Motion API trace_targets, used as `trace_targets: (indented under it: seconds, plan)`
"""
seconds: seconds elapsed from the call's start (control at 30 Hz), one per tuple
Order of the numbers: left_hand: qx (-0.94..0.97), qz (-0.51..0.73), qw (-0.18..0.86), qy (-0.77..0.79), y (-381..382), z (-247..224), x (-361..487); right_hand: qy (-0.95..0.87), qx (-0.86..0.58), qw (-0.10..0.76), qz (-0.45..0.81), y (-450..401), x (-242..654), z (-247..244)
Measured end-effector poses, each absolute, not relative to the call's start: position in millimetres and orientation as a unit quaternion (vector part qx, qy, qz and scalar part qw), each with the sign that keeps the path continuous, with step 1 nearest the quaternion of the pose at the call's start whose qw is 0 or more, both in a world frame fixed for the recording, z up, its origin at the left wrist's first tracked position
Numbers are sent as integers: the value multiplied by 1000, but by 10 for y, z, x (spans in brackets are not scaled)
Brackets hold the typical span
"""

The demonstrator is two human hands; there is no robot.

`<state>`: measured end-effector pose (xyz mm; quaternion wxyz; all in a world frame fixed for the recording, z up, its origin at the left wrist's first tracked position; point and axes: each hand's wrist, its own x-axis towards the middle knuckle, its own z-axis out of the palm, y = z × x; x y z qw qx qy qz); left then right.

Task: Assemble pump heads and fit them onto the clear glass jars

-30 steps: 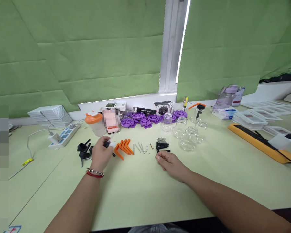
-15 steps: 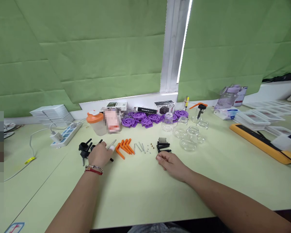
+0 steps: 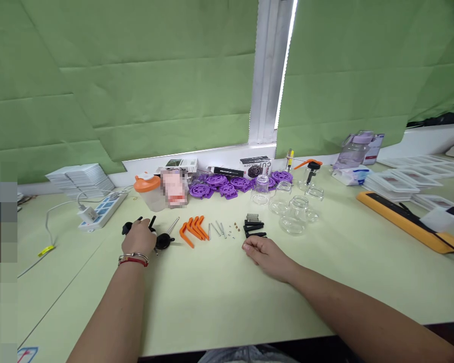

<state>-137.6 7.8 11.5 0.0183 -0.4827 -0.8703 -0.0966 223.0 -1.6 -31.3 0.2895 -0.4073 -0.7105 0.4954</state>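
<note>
My left hand (image 3: 138, 239) is over a cluster of black plastic lid-like parts (image 3: 127, 228), its fingers bent down and mostly hidden behind the back of the hand. Whether it grips one of them I cannot see. Just right of it lies a round black part (image 3: 164, 241), beside a thin metal rod (image 3: 173, 225). My right hand (image 3: 265, 256) rests on the table with its fingers curled closed, seemingly around nothing. Beyond its fingertips are black elongated pieces (image 3: 254, 228) and metal springs (image 3: 253, 218). Orange bent levers (image 3: 194, 228), metal pins (image 3: 219, 229) and tiny brass-coloured bits (image 3: 237, 227) lie between the hands.
Clear glass jars (image 3: 293, 219) stand right of centre. Purple openwork discs (image 3: 227, 186) are piled behind. An orange-lidded shaker (image 3: 151, 194) and a white power strip (image 3: 104, 212) are at left, an orange-edged power strip (image 3: 408, 227) at right.
My left hand has moved left over the black parts, uncovering the round black part beside the metal rod. My right hand has stayed in place.
</note>
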Motion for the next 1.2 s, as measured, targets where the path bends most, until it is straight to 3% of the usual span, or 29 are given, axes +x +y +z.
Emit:
trace_targets:
  seconds: [0.27, 0.4, 0.53, 0.67, 0.8, 1.1, 1.2]
  plan:
    - [-461, -101, 5, -882, 57, 195, -1354, -711, -408, 291, 493, -14, 2232, -318]
    - [-431, -244, 103, -863, -37, 351, -1186, -715, -406, 290, 489, -12, 2233, -320]
    - [-505, -408, 159, -744, -106, 349, -970, -715, -405, 291, 490, -4, 2240, -325]
    - [-589, -505, 19, -630, -139, 253, -728, -721, -402, 305, 475, -19, 2233, -340]
    - [-649, -513, -148, -542, -190, 210, -529, -744, -406, 319, 425, -56, 2215, -329]
    - [-701, -439, -272, -491, -188, 134, -431, -802, -492, 265, 209, 335, 2102, -106]
    - [-670, -452, -380, -449, -199, 125, -446, -808, -521, 228, 154, 492, 1997, -78]
